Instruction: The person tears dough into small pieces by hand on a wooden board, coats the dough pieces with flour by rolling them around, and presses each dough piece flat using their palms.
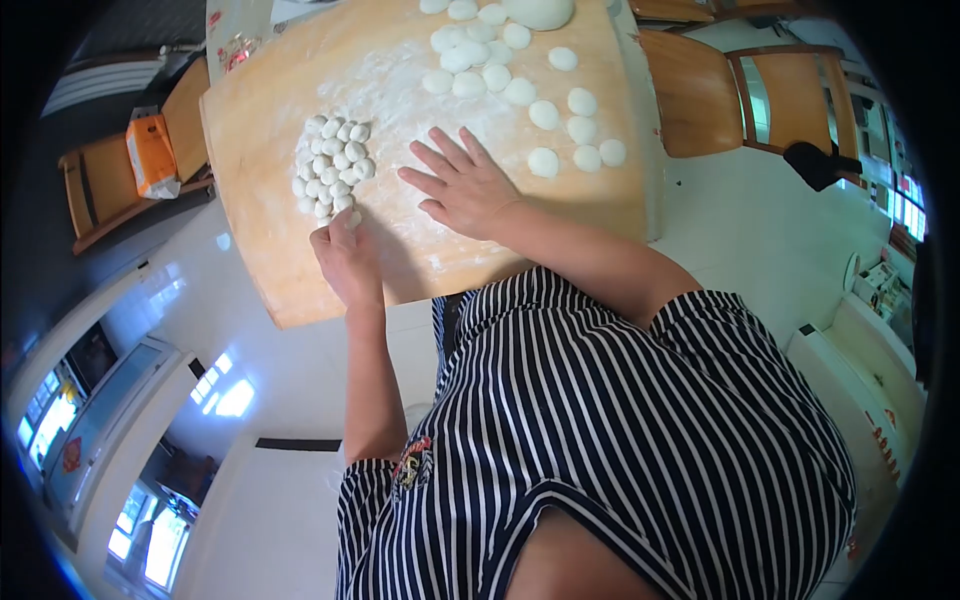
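Note:
A wide floured wooden board (270,240) lies in front of me. On its left side sits a tight cluster of small white dough pieces (332,165). My left hand (347,262) is at the near end of that cluster, its fingers closed on a small dough piece (354,217). Palm down, my right hand (465,190) is over the middle of the board with its fingers spread and nothing in them. Several flattened dough rounds (543,162) lie beyond it to the right, some overlapping. At the far edge is a larger lump of dough (540,10).
Wooden chairs stand on both sides, one at the right (690,95) and one at the left (105,185). An orange packet (151,157) rests on the left chair. Beneath the board a table edge (650,130) shows at the right.

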Demonstrator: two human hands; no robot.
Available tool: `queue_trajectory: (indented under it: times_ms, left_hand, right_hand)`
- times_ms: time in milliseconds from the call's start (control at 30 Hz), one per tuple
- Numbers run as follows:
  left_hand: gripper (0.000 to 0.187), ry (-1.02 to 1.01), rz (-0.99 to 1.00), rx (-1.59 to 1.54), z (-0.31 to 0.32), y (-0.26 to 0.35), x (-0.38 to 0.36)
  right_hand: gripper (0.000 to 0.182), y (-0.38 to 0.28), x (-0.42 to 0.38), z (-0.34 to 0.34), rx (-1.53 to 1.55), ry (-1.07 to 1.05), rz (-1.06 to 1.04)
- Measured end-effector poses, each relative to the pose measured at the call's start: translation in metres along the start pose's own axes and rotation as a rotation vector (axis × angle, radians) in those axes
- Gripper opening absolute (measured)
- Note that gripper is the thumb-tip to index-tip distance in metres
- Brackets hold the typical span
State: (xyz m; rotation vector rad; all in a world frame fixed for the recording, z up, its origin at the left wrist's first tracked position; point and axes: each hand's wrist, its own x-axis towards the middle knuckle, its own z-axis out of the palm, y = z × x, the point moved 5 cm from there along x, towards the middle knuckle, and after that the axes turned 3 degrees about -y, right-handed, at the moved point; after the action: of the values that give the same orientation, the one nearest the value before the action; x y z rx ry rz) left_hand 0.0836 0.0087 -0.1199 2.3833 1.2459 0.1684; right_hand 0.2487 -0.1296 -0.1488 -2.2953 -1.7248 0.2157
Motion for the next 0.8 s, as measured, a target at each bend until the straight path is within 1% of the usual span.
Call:
queue_trajectory:
  times_ms: [67,133,167,233,267,333,367,400,467,533,567,600,633,667,700,733,800]
  left_hand:
    - [0.036,0.032,0.062,0.025,0.004,0.001,0.0]
    - [0.029,0.064,0.077,0.076,0.005,-0.001,-0.006]
    - [0.029,0.063,0.09,0.074,0.007,-0.002,-0.009]
    - [0.027,0.068,0.076,0.034,0.011,-0.002,-0.011]
    - [0.027,0.067,0.079,0.034,0.013,0.001,-0.012]
    - [0.03,-0.103,-0.027,-0.252,0.019,0.014,-0.017]
    - [0.029,-0.134,-0.054,-0.432,0.026,0.025,-0.018]
    - [0.023,-0.201,-0.166,-0.651,0.042,0.028,-0.02]
    - [0.022,-0.403,-0.205,-1.091,0.061,0.072,-0.021]
    - [0.02,-0.565,-0.228,-1.153,0.079,0.105,-0.025]
    - [0.017,-0.558,-0.207,-1.04,0.087,0.114,-0.025]
    - [0.017,-0.561,-0.207,-1.039,0.094,0.118,-0.027]
    - [0.019,-0.495,-0.104,-0.851,0.094,0.122,-0.026]
    - [0.02,-0.426,-0.003,-0.662,0.093,0.125,-0.026]
    - [0.025,-0.411,0.04,-0.488,0.085,0.131,-0.026]
    - [0.025,-0.414,0.043,-0.49,0.08,0.133,-0.027]
    - [0.026,-0.459,0.034,-0.318,0.073,0.131,-0.029]
  right_hand:
    - [0.06,0.005,-0.007,-0.003,-0.02,0.02,-0.015]
    - [0.057,0.011,-0.031,-0.012,-0.128,0.024,-0.063]
    - [0.057,0.018,-0.042,-0.018,-0.133,0.029,-0.053]
    - [0.056,0.041,-0.06,-0.025,-0.17,-0.101,0.023]
    - [0.056,0.049,-0.066,-0.029,-0.171,-0.101,0.026]
    - [0.056,0.074,-0.071,-0.041,-0.118,0.107,0.16]
    - [0.055,0.086,-0.068,-0.041,-0.118,0.194,0.17]
    - [0.055,0.096,-0.059,-0.039,-0.115,0.193,0.175]
    - [0.054,0.109,-0.038,-0.044,-0.176,0.251,0.117]
    - [0.052,0.116,-0.021,-0.044,-0.179,0.292,0.102]
    - [0.05,0.12,-0.014,-0.047,-0.152,0.298,0.14]
    - [0.049,0.122,-0.011,-0.05,-0.126,0.303,0.177]
    - [0.049,0.12,-0.01,-0.052,-0.127,0.302,0.179]
    - [0.048,0.121,-0.013,-0.055,-0.031,0.336,0.255]
    - [0.048,0.124,-0.016,-0.057,0.063,0.372,0.33]
    - [0.048,0.124,-0.022,-0.059,0.059,0.372,0.333]
    - [0.046,0.127,-0.041,-0.064,0.223,0.432,0.387]
